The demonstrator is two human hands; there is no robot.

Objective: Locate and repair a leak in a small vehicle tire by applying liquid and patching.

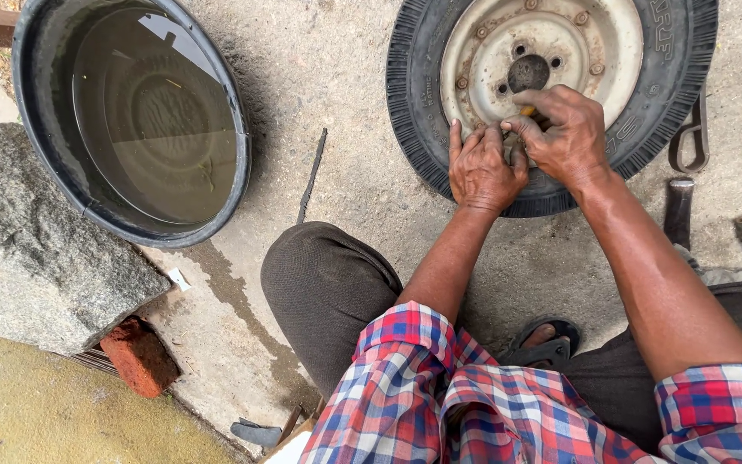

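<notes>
Squatting on the concrete floor (pixel 345 172), I work at the small wheel (pixel 551 94) lying flat before me: my left hand (pixel 481 167) presses open-fingered on the tyre's inner edge by the rim (pixel 551 43), while my right hand (pixel 564 133) pinches a small yellowish piece (pixel 528 111), too hidden to identify. Steady pressure beside the pinch seems wise. To my left, a black tub (pixel 130 120) holds murky water.

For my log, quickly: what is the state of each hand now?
Left hand: fingers bent, pressing on the tire.
Right hand: closed, pinching something small and yellowish; unclear what.
</notes>
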